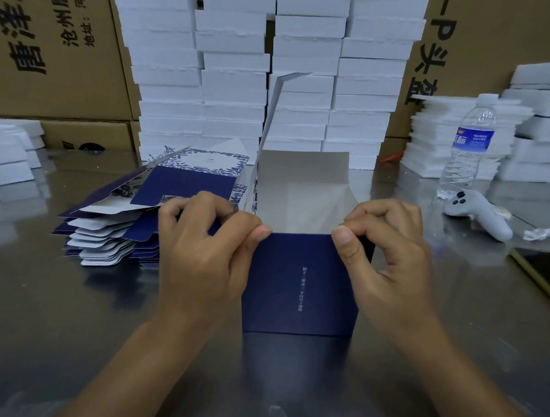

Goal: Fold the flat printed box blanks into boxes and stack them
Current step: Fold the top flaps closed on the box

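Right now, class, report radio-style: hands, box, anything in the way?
Left hand and right hand pinch the box at its near top corners. Box upright, top open, one flap raised. Flat blanks stacked at its left, nothing over the opening.

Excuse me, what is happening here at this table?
A person is folding a dark blue printed box on a metal table. The left hand and the right hand pinch the top corners of its near wall. The box stands open, with one flap upright. A pile of flat blanks lies to its left.

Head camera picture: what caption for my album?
Left hand and right hand pinch the top edge of a navy box beside flat blanks.
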`<state>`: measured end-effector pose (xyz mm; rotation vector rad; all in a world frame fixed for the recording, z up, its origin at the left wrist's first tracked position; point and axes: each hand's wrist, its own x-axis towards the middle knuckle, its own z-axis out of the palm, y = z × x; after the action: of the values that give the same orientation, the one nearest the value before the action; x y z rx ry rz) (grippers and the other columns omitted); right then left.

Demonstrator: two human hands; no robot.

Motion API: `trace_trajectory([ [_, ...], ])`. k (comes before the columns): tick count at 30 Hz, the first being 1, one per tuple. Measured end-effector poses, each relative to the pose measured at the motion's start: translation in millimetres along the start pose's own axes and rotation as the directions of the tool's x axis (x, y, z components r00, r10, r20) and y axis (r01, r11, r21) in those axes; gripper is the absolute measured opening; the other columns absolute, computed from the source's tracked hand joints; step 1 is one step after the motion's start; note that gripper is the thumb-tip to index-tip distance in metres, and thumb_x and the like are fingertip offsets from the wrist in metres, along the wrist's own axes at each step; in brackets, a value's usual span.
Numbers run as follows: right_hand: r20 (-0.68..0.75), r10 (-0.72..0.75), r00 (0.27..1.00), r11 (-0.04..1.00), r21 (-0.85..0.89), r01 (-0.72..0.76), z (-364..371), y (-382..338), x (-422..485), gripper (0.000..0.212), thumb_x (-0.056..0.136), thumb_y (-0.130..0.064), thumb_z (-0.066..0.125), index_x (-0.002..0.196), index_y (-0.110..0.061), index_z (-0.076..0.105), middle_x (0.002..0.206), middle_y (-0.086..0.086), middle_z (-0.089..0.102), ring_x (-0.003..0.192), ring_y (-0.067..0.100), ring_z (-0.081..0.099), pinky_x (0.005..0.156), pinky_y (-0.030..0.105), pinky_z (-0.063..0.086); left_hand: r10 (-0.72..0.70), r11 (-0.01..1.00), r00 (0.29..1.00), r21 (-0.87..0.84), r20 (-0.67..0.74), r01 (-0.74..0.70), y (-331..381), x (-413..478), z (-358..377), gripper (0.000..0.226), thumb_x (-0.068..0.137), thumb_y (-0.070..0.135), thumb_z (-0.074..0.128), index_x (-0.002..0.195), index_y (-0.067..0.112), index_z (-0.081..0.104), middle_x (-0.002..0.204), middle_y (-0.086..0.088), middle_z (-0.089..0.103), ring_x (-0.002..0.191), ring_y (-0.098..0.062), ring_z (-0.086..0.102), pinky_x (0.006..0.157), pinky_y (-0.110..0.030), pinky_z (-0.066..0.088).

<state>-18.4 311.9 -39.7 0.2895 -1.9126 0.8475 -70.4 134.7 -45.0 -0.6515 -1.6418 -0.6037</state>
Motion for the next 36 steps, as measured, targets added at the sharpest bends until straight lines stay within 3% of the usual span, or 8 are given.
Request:
trace_trajectory([
  [5, -0.028, -0.036, 0.999, 0.999, -0.027, 0.036, -2.7, 2.8, 1.2, 0.039, 0.093, -0.026, 0.042, 0.069, -0.005, 0.064, 0.081, 0.0, 0.055, 0.091, 0.011, 0.042, 0.082, 0.013, 0.031, -0.046, 0.998, 0.999, -0.043, 0.024, 0.047, -0.4, -1.2, -0.6, 0.036, 0.094, 0.019, 0.048, 0.071, 0.0, 0.067, 0.064, -0.008, 0.047, 0.066, -0.015, 0.036, 0.077, -0.027, 0.026],
  [13, -0.042, -0.07, 0.997, 0.995, -0.075, 0.067, -1.5, 5.3, 2.0, 0.037, 0.093, -0.024, 0.042, 0.068, -0.005, 0.062, 0.08, -0.001, 0.055, 0.089, 0.011, 0.041, 0.079, 0.011, 0.031, -0.093, 0.992, 0.994, -0.081, 0.058, 0.097, 3.6, -0.5, -2.1, 0.044, 0.098, 0.025, 0.04, 0.071, -0.001, 0.064, 0.065, -0.01, 0.049, 0.068, -0.016, 0.036, 0.072, -0.028, 0.029],
  [18, -0.121, -0.164, 0.979, 0.98, -0.13, 0.148, -2.3, 6.8, 2.3, 0.037, 0.092, -0.02, 0.043, 0.066, -0.002, 0.062, 0.076, 0.002, 0.057, 0.084, 0.013, 0.045, 0.075, 0.03, 0.035, -0.14, 0.976, 0.985, -0.155, 0.097, 0.154, 4.2, 0.9, -4.3, 0.04, 0.097, 0.021, 0.041, 0.072, -0.002, 0.062, 0.067, -0.009, 0.047, 0.063, -0.022, 0.04, 0.057, -0.029, 0.031],
  [21, -0.134, -0.194, 0.972, 0.969, -0.179, 0.169, -1.3, 7.1, 2.0, 0.036, 0.092, -0.019, 0.043, 0.065, -0.002, 0.061, 0.075, 0.004, 0.058, 0.082, 0.013, 0.044, 0.074, 0.03, 0.033, -0.136, 0.976, 0.985, -0.159, 0.104, 0.151, 5.4, 1.5, -3.8, 0.033, 0.094, 0.014, 0.043, 0.072, -0.003, 0.061, 0.068, -0.006, 0.046, 0.064, -0.018, 0.037, 0.057, -0.028, 0.03],
  [25, -0.133, -0.173, 0.976, 0.973, -0.176, 0.148, -0.9, 8.5, 1.2, 0.035, 0.092, -0.019, 0.043, 0.066, -0.002, 0.06, 0.076, 0.004, 0.058, 0.082, 0.013, 0.045, 0.072, 0.029, 0.035, -0.146, 0.969, 0.983, -0.183, 0.116, 0.165, 4.2, -0.3, -2.7, 0.031, 0.094, 0.016, 0.045, 0.075, -0.001, 0.063, 0.073, -0.003, 0.049, 0.067, -0.018, 0.041, 0.06, -0.028, 0.035],
  [28, -0.15, -0.152, 0.977, 0.979, -0.155, 0.128, -1.6, 9.1, 0.3, 0.034, 0.092, -0.017, 0.042, 0.068, 0.0, 0.06, 0.079, 0.005, 0.057, 0.083, 0.014, 0.044, 0.073, 0.026, 0.036, -0.153, 0.956, 0.979, -0.231, 0.131, 0.18, 6.2, -0.2, -2.7, 0.027, 0.091, 0.02, 0.052, 0.079, 0.001, 0.067, 0.078, -0.004, 0.05, 0.071, -0.011, 0.043, 0.067, -0.013, 0.036],
  [31, -0.166, -0.11, 0.98, 0.99, -0.11, 0.092, -2.5, 9.6, -1.3, 0.034, 0.093, -0.018, 0.04, 0.071, -0.002, 0.06, 0.089, 0.002, 0.054, 0.091, 0.013, 0.046, 0.08, 0.019, 0.036, -0.155, 0.945, 0.975, -0.263, 0.156, 0.193, 7.3, -0.7, -1.5, 0.025, 0.089, 0.024, 0.056, 0.08, 0.004, 0.068, 0.079, -0.007, 0.051, 0.071, -0.009, 0.043, 0.07, -0.011, 0.036],
  [36, -0.179, -0.021, 0.984, 0.999, 0.04, 0.029, -4.4, 12.0, -0.3, 0.033, 0.096, -0.025, 0.031, 0.084, -0.017, 0.061, 0.105, -0.002, 0.056, 0.106, 0.013, 0.052, 0.09, 0.022, 0.037, -0.188, 0.932, 0.968, -0.279, 0.166, 0.229, 6.6, -1.6, -1.6, 0.026, 0.09, 0.025, 0.053, 0.079, 0.005, 0.066, 0.083, -0.003, 0.051, 0.074, -0.003, 0.042, 0.069, -0.008, 0.036],
])
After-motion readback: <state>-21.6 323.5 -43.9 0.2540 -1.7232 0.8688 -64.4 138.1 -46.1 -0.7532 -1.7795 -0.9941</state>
